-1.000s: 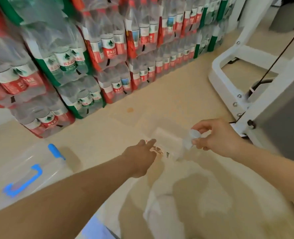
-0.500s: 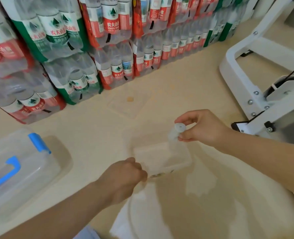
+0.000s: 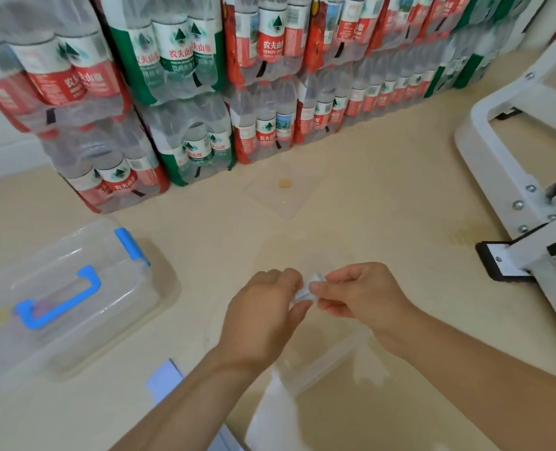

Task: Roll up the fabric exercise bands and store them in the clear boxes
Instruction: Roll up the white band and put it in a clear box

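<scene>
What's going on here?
A person pinches a small pale translucent roll between the left hand and the right hand, above the beige floor. It is too blurred to say whether it is a band. A small clear plastic box lies beneath the wrists. A large clear lidded box with blue handle sits closed at the left.

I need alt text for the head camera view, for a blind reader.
The left hand and the right hand pinch one small pale object between them over a beige floor. A clear box with blue handle lies left; bottled water packs are stacked behind.
</scene>
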`<state>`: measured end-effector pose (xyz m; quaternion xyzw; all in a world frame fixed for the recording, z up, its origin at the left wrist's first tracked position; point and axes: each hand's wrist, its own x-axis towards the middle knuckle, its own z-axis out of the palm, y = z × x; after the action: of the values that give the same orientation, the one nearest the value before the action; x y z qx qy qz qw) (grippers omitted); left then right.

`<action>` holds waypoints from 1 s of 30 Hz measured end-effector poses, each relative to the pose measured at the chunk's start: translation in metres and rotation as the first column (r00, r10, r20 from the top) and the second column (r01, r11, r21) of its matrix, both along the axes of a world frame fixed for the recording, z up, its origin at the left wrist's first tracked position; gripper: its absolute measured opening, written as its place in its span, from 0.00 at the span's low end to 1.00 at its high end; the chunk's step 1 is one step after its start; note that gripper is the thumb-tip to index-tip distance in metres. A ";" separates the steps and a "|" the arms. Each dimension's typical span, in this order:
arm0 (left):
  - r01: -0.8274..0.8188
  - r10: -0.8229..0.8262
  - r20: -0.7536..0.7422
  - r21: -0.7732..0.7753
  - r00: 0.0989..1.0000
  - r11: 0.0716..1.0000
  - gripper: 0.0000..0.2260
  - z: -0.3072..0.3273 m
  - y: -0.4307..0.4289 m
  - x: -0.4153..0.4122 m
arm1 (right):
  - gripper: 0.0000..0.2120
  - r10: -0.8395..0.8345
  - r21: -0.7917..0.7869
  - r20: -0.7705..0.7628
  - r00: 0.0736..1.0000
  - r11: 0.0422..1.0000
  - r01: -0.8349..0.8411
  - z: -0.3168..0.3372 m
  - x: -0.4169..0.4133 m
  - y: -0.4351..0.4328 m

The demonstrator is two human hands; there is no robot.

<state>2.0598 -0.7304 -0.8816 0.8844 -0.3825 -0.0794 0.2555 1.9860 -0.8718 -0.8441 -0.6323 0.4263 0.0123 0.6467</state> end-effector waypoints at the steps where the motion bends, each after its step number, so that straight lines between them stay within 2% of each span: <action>1: 0.019 -0.018 0.060 -0.010 0.998 1.000 0.11 -0.001 0.002 -0.001 | 0.11 -0.018 0.029 0.006 1.000 0.999 0.017 -0.002 0.000 0.005; 3: 0.019 -0.018 0.048 -0.015 0.999 1.000 0.10 -0.003 0.007 0.001 | 0.09 -0.023 0.052 0.010 1.000 0.998 0.023 -0.007 0.003 0.012; 5: -0.012 0.011 -0.074 -0.020 0.997 1.000 0.10 -0.005 0.014 0.006 | 0.10 0.014 0.016 0.021 1.000 1.000 -0.014 -0.011 0.004 0.018; 9: -0.040 0.036 -0.172 -0.022 0.984 0.999 0.09 -0.007 0.027 0.012 | 0.13 0.162 -0.177 -0.009 0.987 0.971 -0.161 -0.016 0.005 0.030; 16: -0.065 0.067 -0.088 0.026 0.994 0.998 0.11 -0.012 0.031 0.008 | 0.11 0.239 -0.145 0.026 0.971 0.962 -0.233 -0.019 0.014 0.033; 20: -0.079 0.080 -0.022 0.049 0.997 0.996 0.11 -0.018 0.029 0.008 | 0.09 0.223 -0.206 0.029 0.974 0.955 -0.213 -0.031 0.016 0.040; 24: -0.081 0.085 -0.075 0.056 0.994 0.995 0.09 -0.025 0.031 0.014 | 0.08 0.184 -0.274 -0.002 0.983 0.945 -0.177 -0.050 0.019 0.040; 27: -0.229 0.219 -0.198 -0.025 0.955 0.973 0.11 -0.027 0.042 0.024 | 0.08 0.170 -0.302 -0.036 0.985 0.937 -0.173 -0.067 0.023 0.041; 30: -0.369 0.322 -0.429 -0.029 0.844 0.929 0.13 -0.029 0.055 0.028 | 0.09 0.185 -0.297 -0.075 0.980 0.934 -0.199 -0.083 0.032 0.047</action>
<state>2.0882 -0.6752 -0.9107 0.8856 -0.1573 -0.1974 0.3898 2.0179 -0.8244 -0.9267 -0.7622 0.3741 0.0246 0.5277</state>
